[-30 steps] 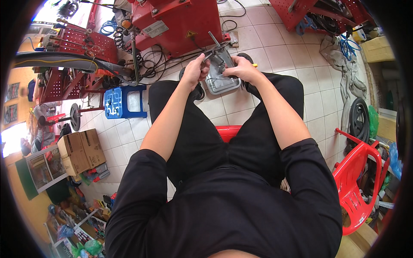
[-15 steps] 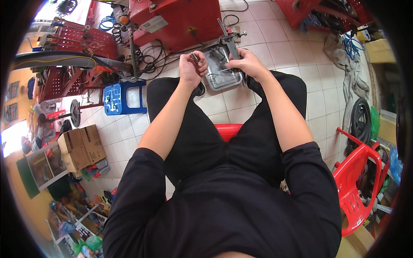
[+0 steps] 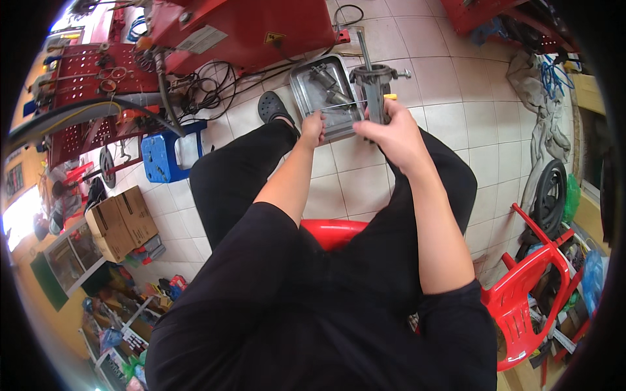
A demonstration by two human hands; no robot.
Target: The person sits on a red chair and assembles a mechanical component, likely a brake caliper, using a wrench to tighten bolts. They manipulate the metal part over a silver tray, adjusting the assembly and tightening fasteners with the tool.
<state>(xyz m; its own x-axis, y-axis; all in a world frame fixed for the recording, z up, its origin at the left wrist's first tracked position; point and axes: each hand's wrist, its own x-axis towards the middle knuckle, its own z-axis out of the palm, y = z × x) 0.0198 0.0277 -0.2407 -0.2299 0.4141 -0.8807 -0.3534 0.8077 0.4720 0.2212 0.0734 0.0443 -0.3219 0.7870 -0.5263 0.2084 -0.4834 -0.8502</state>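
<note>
The right hand [image 3: 391,130] is gripping a grey metal part [image 3: 373,81] w/ a shaft sticking up, holding it above the far edge of a metal tray [image 3: 306,85] on the tiled floor. The left hand [image 3: 313,127] is pinching a thin rod [image 3: 342,105] that runs across to the part, fingers closed narrow. Vs. half a sec ago, the part is sitting higher and more upright, and both hands are reaching further out over the tray. Smaller metal pieces [image 3: 326,81] are lying in the tray. Beyond it, a red machine [image 3: 254,29] is carrying a pale rectangular label [image 3: 195,40] and a small yellow warning sticker [image 3: 274,38]. A brown cardboard box [image 3: 120,221] is sitting at left, near a blue stool [image 3: 163,153].
</note>
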